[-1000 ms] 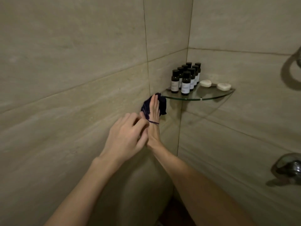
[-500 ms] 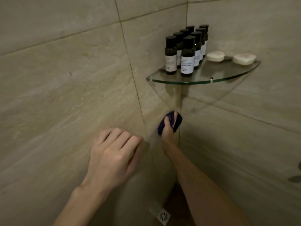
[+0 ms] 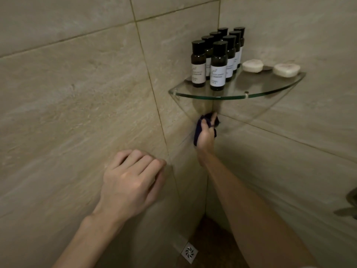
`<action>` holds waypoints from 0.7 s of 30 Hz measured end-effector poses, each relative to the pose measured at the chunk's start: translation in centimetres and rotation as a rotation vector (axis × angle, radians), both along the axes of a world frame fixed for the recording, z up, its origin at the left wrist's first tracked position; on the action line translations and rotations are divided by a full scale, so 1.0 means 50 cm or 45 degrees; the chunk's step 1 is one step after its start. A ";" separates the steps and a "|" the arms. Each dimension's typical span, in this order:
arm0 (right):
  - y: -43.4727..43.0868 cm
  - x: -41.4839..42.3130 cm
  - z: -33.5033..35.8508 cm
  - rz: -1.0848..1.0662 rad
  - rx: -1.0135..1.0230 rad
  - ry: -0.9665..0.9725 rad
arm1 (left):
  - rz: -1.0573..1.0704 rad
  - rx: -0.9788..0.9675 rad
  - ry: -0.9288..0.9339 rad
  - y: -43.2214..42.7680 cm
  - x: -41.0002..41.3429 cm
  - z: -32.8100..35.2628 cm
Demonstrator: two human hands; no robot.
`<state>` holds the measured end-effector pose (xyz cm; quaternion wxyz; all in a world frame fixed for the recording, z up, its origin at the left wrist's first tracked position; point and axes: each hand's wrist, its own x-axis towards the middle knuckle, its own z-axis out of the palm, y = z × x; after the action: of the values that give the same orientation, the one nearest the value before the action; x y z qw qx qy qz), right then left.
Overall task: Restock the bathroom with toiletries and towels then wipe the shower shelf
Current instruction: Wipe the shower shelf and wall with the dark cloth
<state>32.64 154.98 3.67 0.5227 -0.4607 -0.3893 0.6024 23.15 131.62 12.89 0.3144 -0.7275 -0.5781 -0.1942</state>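
The right hand (image 3: 205,135) had its grip closed round a dark blue cloth (image 3: 197,135) beneath the glass corner shelf (image 3: 270,92); the left hand (image 3: 131,182), loosely curled, held nothing.

Bottle labels (image 3: 218,75); print too small and blurred; nothing legible
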 end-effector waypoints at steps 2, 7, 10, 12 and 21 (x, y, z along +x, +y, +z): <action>0.003 -0.011 -0.063 -0.005 -0.118 0.007 | -0.022 -0.001 0.019 -0.002 -0.002 -0.004; -0.040 -0.023 -0.190 0.039 -0.594 0.189 | -0.018 -0.012 0.014 -0.007 -0.011 -0.018; -0.102 -0.041 -0.201 0.069 -0.736 0.184 | -0.002 -0.027 0.047 -0.003 -0.010 -0.024; -0.133 -0.056 -0.204 0.060 -0.806 0.167 | 0.010 -0.052 0.067 -0.003 -0.010 -0.027; -0.260 -0.008 0.073 0.131 -0.553 0.176 | -0.037 -0.200 -0.131 -0.033 0.000 -0.015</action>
<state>32.22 141.98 7.34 0.4053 -0.4997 -0.2368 0.7280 23.17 129.99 12.14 0.2235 -0.7474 -0.5963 -0.1897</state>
